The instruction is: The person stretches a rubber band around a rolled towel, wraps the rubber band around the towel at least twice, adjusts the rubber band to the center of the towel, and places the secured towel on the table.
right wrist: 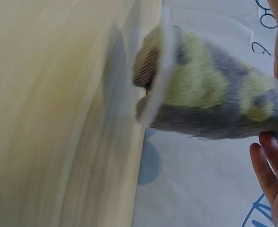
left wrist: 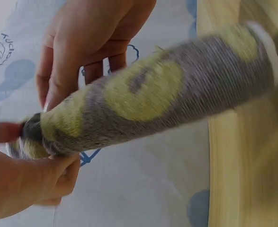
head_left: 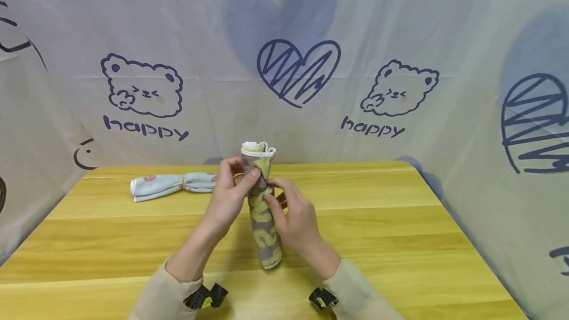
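Note:
A rolled towel (head_left: 264, 231), grey with yellow shapes and a white hem, stands nearly upright above the table. Around its upper part the left hand (head_left: 231, 194) grips, thumb across the front. Just below, the right hand (head_left: 295, 216) pinches the roll from the side with thumb and forefinger. The left wrist view shows a dark band (left wrist: 32, 126) round the narrowed part, between the two hands' fingers; part of it is hidden. In the right wrist view, the rolled lower end (right wrist: 195, 85) is blurred, and right-hand fingers (right wrist: 266, 165) lie against the towel.
A light blue towel roll (head_left: 157, 185), cinched by a band at its middle, lies at the back left of the wooden table (head_left: 378, 241). Behind the table hangs a pale cloth (head_left: 213, 23) with printed bears and hearts.

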Action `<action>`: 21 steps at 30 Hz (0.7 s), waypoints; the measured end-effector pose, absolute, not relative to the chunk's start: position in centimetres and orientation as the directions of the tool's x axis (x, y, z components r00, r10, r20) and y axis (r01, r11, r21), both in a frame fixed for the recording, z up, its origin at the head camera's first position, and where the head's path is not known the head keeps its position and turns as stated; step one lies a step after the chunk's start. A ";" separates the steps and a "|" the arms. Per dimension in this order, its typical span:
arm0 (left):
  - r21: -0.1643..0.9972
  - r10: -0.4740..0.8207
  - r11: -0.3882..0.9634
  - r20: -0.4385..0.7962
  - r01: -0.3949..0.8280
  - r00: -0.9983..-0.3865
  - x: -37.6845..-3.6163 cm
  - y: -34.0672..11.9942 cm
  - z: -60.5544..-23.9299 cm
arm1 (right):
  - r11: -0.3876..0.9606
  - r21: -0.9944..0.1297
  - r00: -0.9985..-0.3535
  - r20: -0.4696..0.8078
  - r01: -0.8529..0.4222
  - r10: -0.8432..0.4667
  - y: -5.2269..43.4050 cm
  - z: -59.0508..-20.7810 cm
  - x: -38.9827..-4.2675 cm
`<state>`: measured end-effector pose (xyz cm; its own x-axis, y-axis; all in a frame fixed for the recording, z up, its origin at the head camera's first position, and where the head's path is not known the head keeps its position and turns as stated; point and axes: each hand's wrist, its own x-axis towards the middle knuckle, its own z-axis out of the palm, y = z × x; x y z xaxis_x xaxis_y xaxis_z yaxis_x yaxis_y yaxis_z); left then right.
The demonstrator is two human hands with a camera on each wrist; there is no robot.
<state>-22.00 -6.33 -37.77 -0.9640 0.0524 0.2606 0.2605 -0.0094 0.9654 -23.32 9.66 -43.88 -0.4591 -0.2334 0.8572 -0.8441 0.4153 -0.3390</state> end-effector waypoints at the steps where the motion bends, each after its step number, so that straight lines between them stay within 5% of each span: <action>1: 0.963 0.053 0.031 0.266 0.268 -0.962 -22.1 -6.4 -37.8 | 0.420 -0.356 -0.477 0.849 -0.835 -0.227 9.7 -43.9 -23.3; 8: 0.878 -0.047 0.309 0.399 0.367 -0.916 -22.3 -6.8 -38.3 | 0.441 -0.398 -0.524 0.824 -0.805 -0.214 9.7 -44.1 -23.4; 15: 0.819 0.021 0.322 0.496 0.475 -0.868 -22.6 -6.7 -38.9 | 0.416 -0.389 -0.500 0.842 -0.822 -0.203 9.8 -44.3 -23.5; 21: 0.879 0.076 0.273 0.386 0.391 -0.920 -22.7 -7.6 -38.6 | 0.331 -0.403 -0.484 0.849 -0.853 -0.213 10.0 -44.2 -23.6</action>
<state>-22.74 -7.55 -38.57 -0.9195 0.0755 0.3857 0.3911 0.2734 0.8788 -23.63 9.96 -44.17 -0.4835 -0.2129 0.8490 -0.8534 0.3306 -0.4031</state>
